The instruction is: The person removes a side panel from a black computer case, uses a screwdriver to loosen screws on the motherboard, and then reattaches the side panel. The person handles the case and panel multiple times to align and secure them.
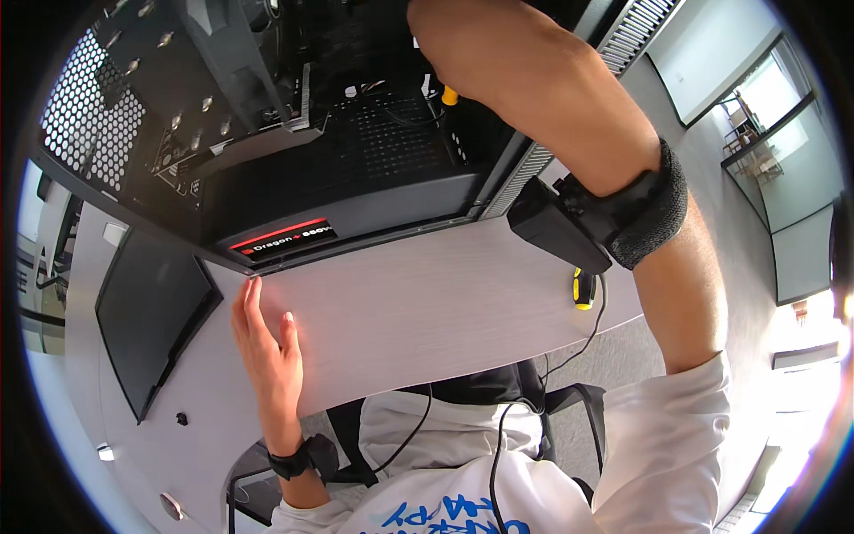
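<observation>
Computer case (pixel 391 142) stands on the pale desk (pixel 400 311), uncovered side toward the wearer; likely turned so for reaching inside. Power supply (pixel 391 209) sits along its lower edge. Left hand (pixel 274 356): fingers extended, thumb apart, nothing held; fingertips at the case's near bottom corner, seemingly as a light steady. Right hand (pixel 543 80) arches over the case interior; fingers hidden, so cannot tell whether they pinch anything. Yellow piece (pixel 450 95) shows just below it, perhaps a tool handle. Black-and-yellow screwdriver handle (pixel 583 289) lies near the right wrist device (pixel 560 227), handy. Dark flat panel (pixel 151 311) lies off left, probably set there out of the way.
</observation>
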A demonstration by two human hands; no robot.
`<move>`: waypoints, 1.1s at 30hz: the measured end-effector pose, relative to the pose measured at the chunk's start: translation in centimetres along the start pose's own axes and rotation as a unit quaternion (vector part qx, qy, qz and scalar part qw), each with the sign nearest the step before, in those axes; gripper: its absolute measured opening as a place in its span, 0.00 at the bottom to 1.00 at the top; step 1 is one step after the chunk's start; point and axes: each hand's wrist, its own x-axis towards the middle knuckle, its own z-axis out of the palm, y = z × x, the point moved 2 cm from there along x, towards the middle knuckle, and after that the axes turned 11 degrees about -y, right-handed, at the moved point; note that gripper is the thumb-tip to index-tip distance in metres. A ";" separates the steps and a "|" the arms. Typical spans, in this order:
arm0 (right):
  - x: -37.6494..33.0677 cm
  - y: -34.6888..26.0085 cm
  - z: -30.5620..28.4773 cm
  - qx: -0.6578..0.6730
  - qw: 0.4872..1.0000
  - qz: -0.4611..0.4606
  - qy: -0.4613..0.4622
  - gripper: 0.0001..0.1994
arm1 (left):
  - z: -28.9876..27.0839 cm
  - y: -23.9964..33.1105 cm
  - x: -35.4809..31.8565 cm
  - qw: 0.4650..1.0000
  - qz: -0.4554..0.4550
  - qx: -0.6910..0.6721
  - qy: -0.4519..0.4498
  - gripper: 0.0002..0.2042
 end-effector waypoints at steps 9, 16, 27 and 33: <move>-0.8 0.1 -0.2 0.053 0.998 0.004 -0.014 0.12 | 0.0 0.3 -0.1 1.000 -0.014 -0.005 -0.011 0.28; 1.8 1.0 1.8 0.086 0.996 0.019 -0.033 0.12 | -0.1 0.2 -0.1 1.000 -0.007 0.012 -0.012 0.27; 1.6 1.5 1.7 0.116 0.991 0.024 -0.063 0.12 | 0.1 -0.1 -0.1 1.000 -0.007 0.026 -0.016 0.25; 1.4 1.6 1.3 0.133 0.988 0.019 -0.077 0.12 | 0.0 0.1 -0.2 0.999 -0.015 0.025 -0.015 0.24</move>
